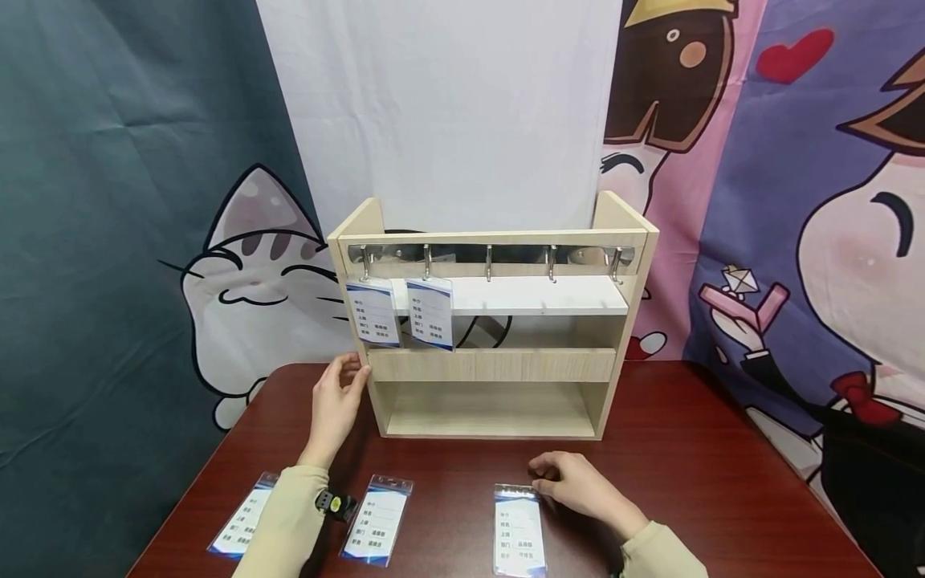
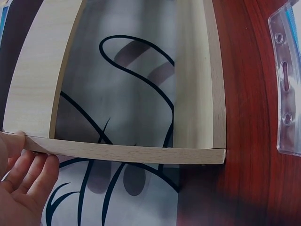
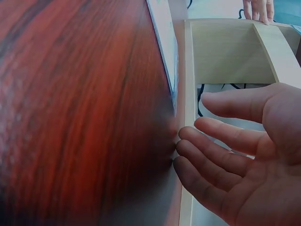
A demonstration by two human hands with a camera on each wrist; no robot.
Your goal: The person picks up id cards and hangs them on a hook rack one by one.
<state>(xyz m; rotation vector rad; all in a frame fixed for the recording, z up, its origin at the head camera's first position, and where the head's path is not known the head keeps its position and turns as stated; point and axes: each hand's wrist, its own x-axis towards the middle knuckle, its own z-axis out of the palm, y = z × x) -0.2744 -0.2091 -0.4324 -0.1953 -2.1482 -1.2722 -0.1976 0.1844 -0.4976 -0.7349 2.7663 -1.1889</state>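
Note:
A small wooden shelf [image 1: 491, 366] stands on the table, with a metal hook rail [image 1: 520, 254] along its top. My left hand [image 1: 336, 405] holds the shelf's left side panel; in the left wrist view its thumb lies at the panel's edge and the fingers against the outer face. Two badge holders, one at the far left [image 1: 373, 317] and one beside it [image 1: 429, 315], hang from the first two hooks. Just beside the top of a badge holder lying on the table [image 1: 519, 534] is my right hand [image 1: 585, 490]. The right wrist view shows its fingers loosely bent, holding nothing.
Two more badge holders lie on the dark red table [image 1: 679, 482]: one partly under the left forearm [image 1: 242, 520], one right of that wrist [image 1: 376, 526]. Three hooks on the right carry nothing. Printed cloths hang behind the table.

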